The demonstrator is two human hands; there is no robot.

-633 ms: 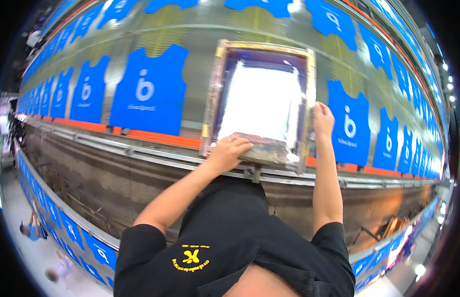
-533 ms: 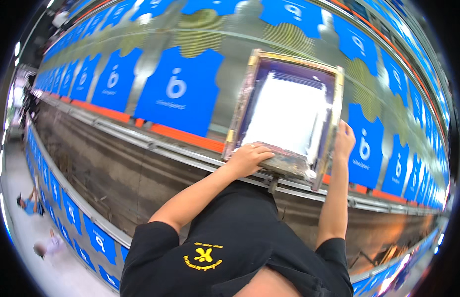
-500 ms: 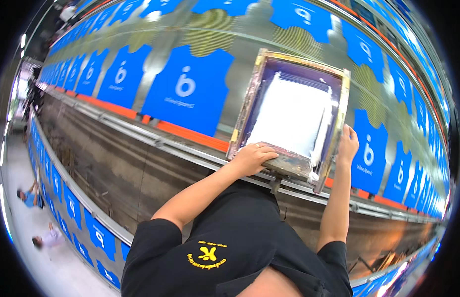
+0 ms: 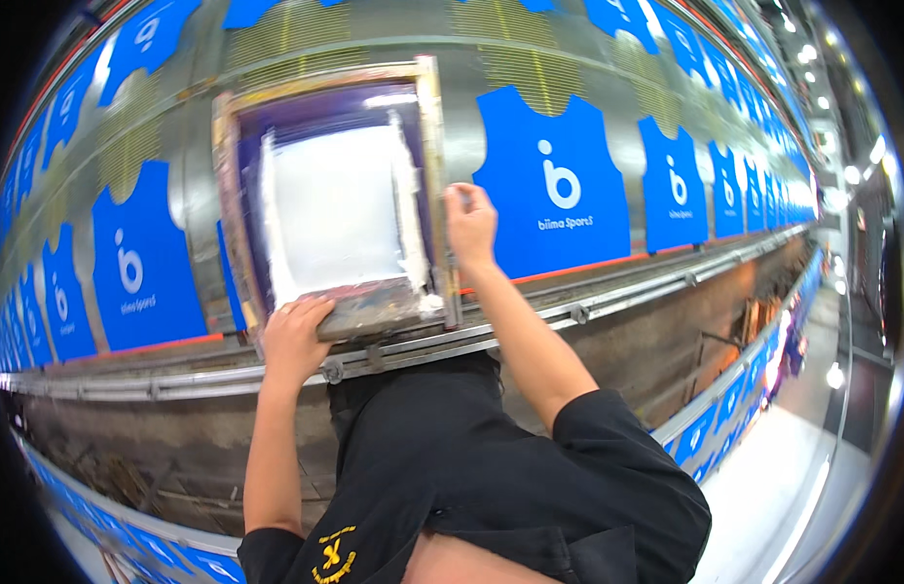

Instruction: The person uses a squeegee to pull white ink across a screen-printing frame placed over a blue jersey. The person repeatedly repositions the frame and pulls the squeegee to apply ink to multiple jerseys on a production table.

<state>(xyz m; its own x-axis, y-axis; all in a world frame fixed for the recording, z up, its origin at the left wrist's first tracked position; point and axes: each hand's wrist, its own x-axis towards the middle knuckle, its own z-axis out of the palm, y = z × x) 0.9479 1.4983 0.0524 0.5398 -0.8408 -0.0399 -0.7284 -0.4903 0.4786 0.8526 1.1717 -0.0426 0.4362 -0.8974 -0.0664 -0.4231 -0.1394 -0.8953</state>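
A wooden-edged screen-printing frame (image 4: 225,185) stands over the long table in front of me, its mesh covered with white ink (image 4: 337,209). At its near end lies a dark, ink-stained bar (image 4: 374,310). My left hand (image 4: 294,336) is closed over the near left corner, fingers on that bar. My right hand (image 4: 471,226) has its fingers curled against the frame's outer right side. Part of a blue fabric piece shows past the frame's left edge; the rest is hidden beneath. Just right of my right hand lies a blue vest-shaped panel (image 4: 593,165) with a white print.
More printed blue panels (image 4: 145,273) lie in rows along the table on both sides. A metal rail (image 4: 608,304) runs along the near edge, in front of my body. Behind me, another table (image 4: 739,394) carries blue panels, with a pale floor (image 4: 773,487) beyond.
My view has swung, so the frame sits further left in the picture and stands more upright. Both hands stay at the frame, the left at its near corner, the right along its side.
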